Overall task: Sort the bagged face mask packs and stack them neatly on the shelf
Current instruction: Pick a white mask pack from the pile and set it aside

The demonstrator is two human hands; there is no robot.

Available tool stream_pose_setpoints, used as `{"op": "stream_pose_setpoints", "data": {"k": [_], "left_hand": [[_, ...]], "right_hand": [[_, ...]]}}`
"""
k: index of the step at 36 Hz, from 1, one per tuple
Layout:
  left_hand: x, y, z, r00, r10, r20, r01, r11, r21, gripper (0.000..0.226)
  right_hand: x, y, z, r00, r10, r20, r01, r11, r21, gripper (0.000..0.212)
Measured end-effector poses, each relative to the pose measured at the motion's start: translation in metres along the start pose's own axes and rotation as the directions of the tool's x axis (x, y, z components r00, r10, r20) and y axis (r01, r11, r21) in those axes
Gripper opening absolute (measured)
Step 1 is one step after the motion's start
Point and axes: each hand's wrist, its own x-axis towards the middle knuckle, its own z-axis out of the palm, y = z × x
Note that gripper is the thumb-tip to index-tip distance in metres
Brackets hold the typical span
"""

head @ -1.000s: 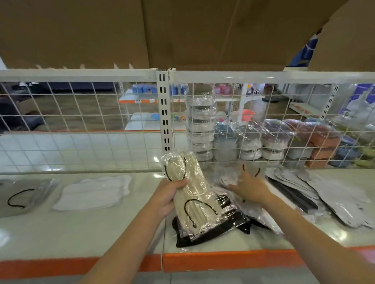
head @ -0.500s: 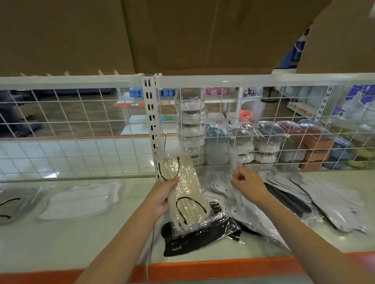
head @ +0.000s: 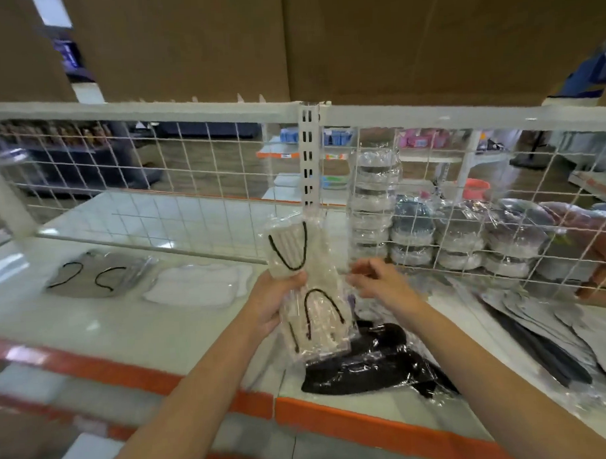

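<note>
My left hand [head: 275, 299] grips a clear bag of beige face masks with black ear loops [head: 309, 291], held upright above the white shelf [head: 102, 318]. My right hand [head: 379, 278] hovers just right of the pack with fingers relaxed, holding nothing. Below lies a bagged pack of black masks [head: 365, 368]. At the left of the shelf lie a grey mask pack [head: 100, 274] and a white mask pack [head: 197, 282] side by side. A loose heap of grey and dark bagged masks [head: 546, 341] spreads over the right.
A white wire-mesh panel [head: 197, 185] and slotted post [head: 307, 153] back the shelf. Behind the mesh stand stacks of wrapped bowls [head: 376, 199]. Cardboard boxes [head: 356, 38] sit on the level above. The shelf front has an orange edge [head: 353, 423].
My right hand let go of the clear bag in the heap and moved left beside the beige pack. My left hand lifted that pack higher. The view swung to the left.
</note>
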Motion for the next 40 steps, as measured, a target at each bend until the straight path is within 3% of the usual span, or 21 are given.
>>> {"op": "stream_pose_setpoints", "data": {"k": [3,6,11,16,19,22,24,27,30,32,34,37,40], "left_hand": [[-0.008,0.014,-0.014,0.995,0.101,0.011,-0.101,0.995,0.013,0.021],[-0.014,0.030,-0.026,0.985,0.171,0.035,-0.174,0.982,0.071,0.026],[-0.017,0.052,-0.044,0.961,0.274,0.035,-0.276,0.946,0.171,0.033],[-0.012,0.047,-0.071,0.954,0.299,-0.004,-0.286,0.916,0.282,0.039],[-0.009,0.032,-0.086,0.960,0.278,-0.014,-0.261,0.915,0.307,0.042],[-0.004,0.020,-0.089,0.966,0.242,-0.094,-0.202,0.928,0.312,0.038],[-0.001,0.022,-0.090,0.958,0.229,-0.174,-0.186,0.955,0.232,0.023],[0.006,0.035,-0.097,0.976,0.138,-0.170,-0.173,0.961,-0.214,0.016],[0.016,0.050,-0.114,0.988,0.081,-0.134,-0.138,0.857,-0.496,0.028],[0.020,0.058,-0.123,0.989,0.088,-0.117,-0.139,0.815,-0.563,0.029],[0.024,0.063,-0.132,0.991,0.101,-0.082,-0.130,0.796,-0.592,0.028],[0.026,0.066,-0.144,0.991,0.137,0.011,-0.108,0.824,-0.556,0.026],[0.027,0.067,-0.167,0.988,0.154,-0.010,-0.143,0.895,-0.423,0.022]], "right_hand": [[0.008,-0.010,0.021,0.987,-0.030,0.158,0.015,0.995,0.094,0.021],[0.014,-0.023,0.042,0.963,-0.140,0.230,0.122,0.988,0.093,0.019],[0.028,-0.036,0.070,0.956,-0.248,0.154,0.253,0.967,-0.014,0.014],[0.033,-0.022,0.096,0.967,-0.175,0.187,0.176,0.984,0.011,0.017],[0.032,-0.007,0.110,0.977,-0.120,0.176,0.135,0.988,-0.076,0.027],[0.031,-0.004,0.122,0.978,-0.088,0.191,0.118,0.981,-0.152,0.021],[0.033,-0.005,0.127,0.980,-0.064,0.189,0.097,0.980,-0.171,0.025],[0.036,-0.006,0.130,0.995,0.032,0.093,-0.019,0.991,-0.130,0.043],[0.039,-0.009,0.130,0.986,0.166,-0.016,-0.160,0.971,0.177,0.048],[0.043,-0.010,0.130,0.975,0.224,0.011,-0.206,0.872,0.444,0.053],[0.046,-0.016,0.134,0.977,0.205,0.063,-0.207,0.818,0.537,0.043],[0.047,-0.035,0.149,0.996,0.070,0.063,-0.093,0.832,0.546,0.018],[0.055,-0.050,0.164,0.993,-0.045,-0.111,0.088,0.905,0.417,0.014]]}}
